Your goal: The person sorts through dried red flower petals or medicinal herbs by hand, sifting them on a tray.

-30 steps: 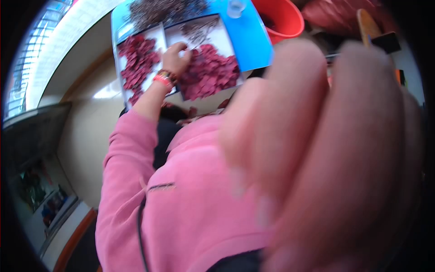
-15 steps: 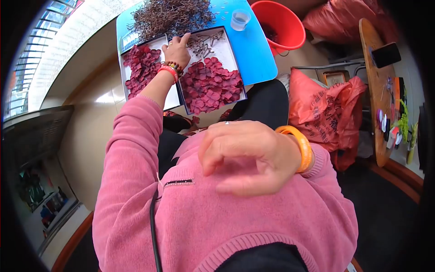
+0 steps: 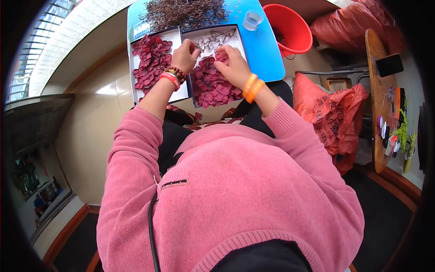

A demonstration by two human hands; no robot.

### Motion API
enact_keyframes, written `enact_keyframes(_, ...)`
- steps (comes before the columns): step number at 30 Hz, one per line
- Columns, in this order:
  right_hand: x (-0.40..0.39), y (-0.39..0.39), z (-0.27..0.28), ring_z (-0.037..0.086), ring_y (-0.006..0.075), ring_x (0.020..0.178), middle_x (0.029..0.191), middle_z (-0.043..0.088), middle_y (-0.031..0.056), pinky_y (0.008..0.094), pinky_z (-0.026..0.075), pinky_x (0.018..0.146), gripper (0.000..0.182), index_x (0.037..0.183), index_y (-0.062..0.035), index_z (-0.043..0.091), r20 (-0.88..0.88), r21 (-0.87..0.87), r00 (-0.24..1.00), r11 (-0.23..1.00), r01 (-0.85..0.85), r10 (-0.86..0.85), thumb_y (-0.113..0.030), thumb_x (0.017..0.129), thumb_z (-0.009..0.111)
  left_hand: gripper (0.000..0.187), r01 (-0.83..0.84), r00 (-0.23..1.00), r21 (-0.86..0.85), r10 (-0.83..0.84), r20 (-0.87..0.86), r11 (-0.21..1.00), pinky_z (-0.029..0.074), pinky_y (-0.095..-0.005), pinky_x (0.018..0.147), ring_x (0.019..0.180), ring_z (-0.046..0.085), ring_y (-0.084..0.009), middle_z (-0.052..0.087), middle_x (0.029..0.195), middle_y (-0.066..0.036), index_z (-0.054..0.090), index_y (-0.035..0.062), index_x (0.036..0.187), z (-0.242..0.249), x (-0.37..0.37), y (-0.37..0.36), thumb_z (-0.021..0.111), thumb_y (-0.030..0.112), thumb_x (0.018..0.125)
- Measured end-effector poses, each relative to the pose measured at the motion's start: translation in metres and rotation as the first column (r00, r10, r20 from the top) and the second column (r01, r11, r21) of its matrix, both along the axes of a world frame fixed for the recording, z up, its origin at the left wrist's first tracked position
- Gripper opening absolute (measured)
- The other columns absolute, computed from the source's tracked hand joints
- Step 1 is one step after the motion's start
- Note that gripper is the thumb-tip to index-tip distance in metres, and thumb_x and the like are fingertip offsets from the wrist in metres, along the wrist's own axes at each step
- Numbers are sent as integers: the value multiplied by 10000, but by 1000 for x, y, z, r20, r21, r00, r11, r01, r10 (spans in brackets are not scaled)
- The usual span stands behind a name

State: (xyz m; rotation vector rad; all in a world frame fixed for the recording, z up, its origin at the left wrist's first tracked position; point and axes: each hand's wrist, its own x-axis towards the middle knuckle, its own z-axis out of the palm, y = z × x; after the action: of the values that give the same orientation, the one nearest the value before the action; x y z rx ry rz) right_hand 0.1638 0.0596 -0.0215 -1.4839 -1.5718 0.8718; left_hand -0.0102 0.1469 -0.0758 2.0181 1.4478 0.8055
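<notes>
My left hand (image 3: 184, 57), with beaded and red bracelets, is over the divide between two shallow white trays. Its fingers are closed beside thin brown stems (image 3: 213, 40); what they pinch is hidden. My right hand (image 3: 234, 68), wearing orange wristbands, is over the right tray (image 3: 235, 44). A dark red flower petal piece (image 3: 221, 57) shows between its thumb and fingers. Below both hands spreads a layer of dark red flower petals (image 3: 213, 86). More dark red flower petals (image 3: 152, 63) fill much of the left tray (image 3: 177, 95).
A blue table (image 3: 265, 54) carries a heap of brown stems (image 3: 183, 13) and a clear plastic cup (image 3: 253, 20). To the right stands a red bucket (image 3: 297, 34), with red plastic bags (image 3: 328, 113) nearer me. A phone (image 3: 389, 65) is by the round wooden board (image 3: 375, 99).
My right hand has gone from in front of my chest to the right tray and closed on a petal piece. My left hand stays near the tray divide, fingers drawn in. The view has shifted slightly.
</notes>
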Motion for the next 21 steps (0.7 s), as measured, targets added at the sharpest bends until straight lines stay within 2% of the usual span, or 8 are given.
enact_keyframes(5, -29, 44, -25, 570, 364, 912, 1025, 526, 172, 426, 487, 791, 305, 1050, -43, 523, 299, 276, 954, 955, -106, 20, -79, 753, 585, 225, -11, 978, -54, 22, 209, 998, 434, -239, 553, 608, 520, -79, 579, 678, -45, 534, 23, 833, 19, 5, -19, 686, 188, 818)
enact_keyframes(6, -33, 52, -27, 575, 359, 876, 966, 552, 175, 422, 487, 758, 207, 975, -41, 540, 242, 376, 970, 921, -97, 3, -71, 772, 563, 224, -19, 970, -61, 33, 242, 998, 427, -229, 546, 606, 503, -63, 570, 670, -33, 535, 22, 821, 24, 4, -19, 688, 186, 819)
enact_keyframes(9, -32, 57, -32, 577, 360, 827, 891, 572, 175, 421, 481, 723, 111, 898, -37, 558, 199, 381, 979, 917, -117, 42, -62, 792, 538, 220, 32, 913, -103, 13, 407, 994, 420, -223, 539, 600, 488, -60, 550, 660, 0, 536, 25, 797, 25, -5, -15, 684, 185, 823)
enact_keyframes(10, -33, 58, -31, 578, 359, 786, 829, 579, 167, 427, 472, 699, 45, 825, -33, 557, 155, 425, 987, 905, -28, -43, -63, 797, 536, 201, 69, 914, -146, -4, 405, 987, 409, -211, 535, 609, 481, -49, 542, 668, 21, 534, 30, 791, 20, -10, -13, 670, 172, 834)
enact_keyframes(14, -14, 68, -38, 580, 348, 780, 829, 579, 165, 420, 473, 698, 49, 818, -32, 556, 200, 338, 974, 940, 31, -104, -78, 804, 545, 153, 107, 811, -245, 58, 582, 964, 421, -233, 549, 600, 490, -77, 547, 671, -4, 522, 24, 824, 7, -9, -15, 643, 118, 830)
enact_keyframes(17, -12, 64, -40, 581, 344, 783, 797, 582, 149, 411, 473, 704, 61, 807, -31, 556, 165, 260, 956, 946, 194, -242, -92, 806, 545, 161, 50, 819, -232, 92, 566, 972, 429, -234, 585, 646, 503, -78, 558, 749, -26, 514, 23, 839, -1, -8, -13, 647, 110, 814)
enact_keyframes(18, -14, 61, -41, 599, 288, 679, 757, 596, 126, 376, 485, 636, 139, 819, -27, 568, 152, 276, 959, 942, 192, -240, -165, 838, 561, 170, 3, 889, -169, 74, 452, 986, 442, -258, 641, 723, 536, -111, 569, 845, -51, 512, 29, 854, 1, -9, -14, 651, 109, 798)
enact_keyframes(21, -14, 42, -38, 582, 207, 561, 743, 611, 108, 323, 482, 548, 251, 833, -16, 581, -223, -283, 966, 957, 65, -132, -264, 867, 572, 147, 7, 868, -40, 14, 497, 999, 439, -236, 684, 774, 546, -77, 582, 878, -10, 511, 39, 911, 5, -5, -27, 624, 91, 832)
